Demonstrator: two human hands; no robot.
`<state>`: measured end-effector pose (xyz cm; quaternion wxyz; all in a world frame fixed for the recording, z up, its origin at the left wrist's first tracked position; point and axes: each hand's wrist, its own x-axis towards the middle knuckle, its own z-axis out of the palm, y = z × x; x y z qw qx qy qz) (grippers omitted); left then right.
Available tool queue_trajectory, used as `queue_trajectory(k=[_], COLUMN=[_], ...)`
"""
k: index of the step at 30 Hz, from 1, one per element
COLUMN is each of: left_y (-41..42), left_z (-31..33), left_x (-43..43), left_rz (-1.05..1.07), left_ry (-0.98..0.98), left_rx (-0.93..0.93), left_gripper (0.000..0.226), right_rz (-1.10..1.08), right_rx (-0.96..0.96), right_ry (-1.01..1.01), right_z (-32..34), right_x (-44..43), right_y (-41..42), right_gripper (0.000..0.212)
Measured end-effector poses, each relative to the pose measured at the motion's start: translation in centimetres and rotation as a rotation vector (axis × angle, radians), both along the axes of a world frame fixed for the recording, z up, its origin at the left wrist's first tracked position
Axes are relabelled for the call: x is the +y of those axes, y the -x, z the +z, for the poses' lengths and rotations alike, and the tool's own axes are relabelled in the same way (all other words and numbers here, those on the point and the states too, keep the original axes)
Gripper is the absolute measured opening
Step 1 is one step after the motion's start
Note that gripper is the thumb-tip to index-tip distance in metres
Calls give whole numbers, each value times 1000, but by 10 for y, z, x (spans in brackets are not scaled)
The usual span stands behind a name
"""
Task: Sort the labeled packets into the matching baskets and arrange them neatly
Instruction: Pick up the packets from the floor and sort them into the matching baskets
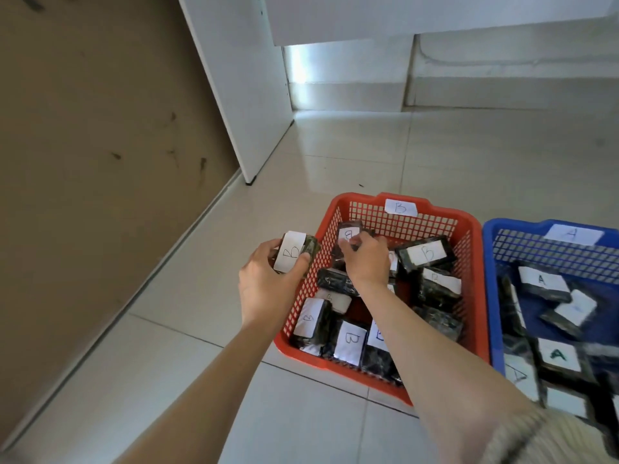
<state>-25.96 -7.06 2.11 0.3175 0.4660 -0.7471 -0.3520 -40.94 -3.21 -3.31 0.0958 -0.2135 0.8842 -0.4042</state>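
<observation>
Both my hands are busy with packets.
My left hand (pixel 268 286) grips a B packet (pixel 294 252) just left of the red basket (pixel 335 367); my right hand (pixel 365 261) pinches another packet (pixel 348 234) inside it, among loose B packets (pixel 427 252); the blue basket (pixel 489 262) holds A packets (pixel 542 280).

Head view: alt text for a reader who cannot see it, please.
A person's left hand holds a dark wrapped packet labelled B beside a red plastic mesh basket labelled B, while the right hand pinches another B packet inside it. A blue mesh basket labelled A, holding A packets, stands to the right.
</observation>
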Motion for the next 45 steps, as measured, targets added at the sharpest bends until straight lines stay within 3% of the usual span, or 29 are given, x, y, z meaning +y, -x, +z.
queue_trajectory(k=[5, 9, 11, 16, 19, 22, 26, 32, 38, 45], left_y=[9, 30, 41, 40, 20, -1, -6, -6, -5, -4], left_z=[-3, -3, -5, -13, -27, -49, -63, -63, -60, -59], left_x=[-1, 12, 16, 24, 19, 12, 9, 9, 10, 13], left_rz=[9, -82, -126, -239, -183, -142, -157, -156, -146, -143], left_ry=[-6, 43, 66, 47, 211, 135, -58, -101, -82, -70], left_rx=[21, -5, -21, -74, -353, -569, -473, -427, -453, -455], left_gripper=[40, 41, 44, 49, 51, 53, 39, 35, 36, 37], right_rz=[150, 225, 365, 383, 365, 520, 689, 862, 884, 825], right_rx=[-149, -571, -648, -580, -526, -425, -272, -66, 79, 29], right_ry=[112, 394, 399, 351, 179, -36, -75, -332, -400, -412], right_z=[8, 32, 40, 43, 37, 32, 41, 32, 34, 31], right_x=[19, 34, 38, 50, 62, 66, 56, 37, 42, 66], right_y=[14, 26, 28, 37, 41, 34, 21, 9, 0, -2], right_gripper=[31, 41, 34, 16, 17, 13, 16, 20, 24, 62])
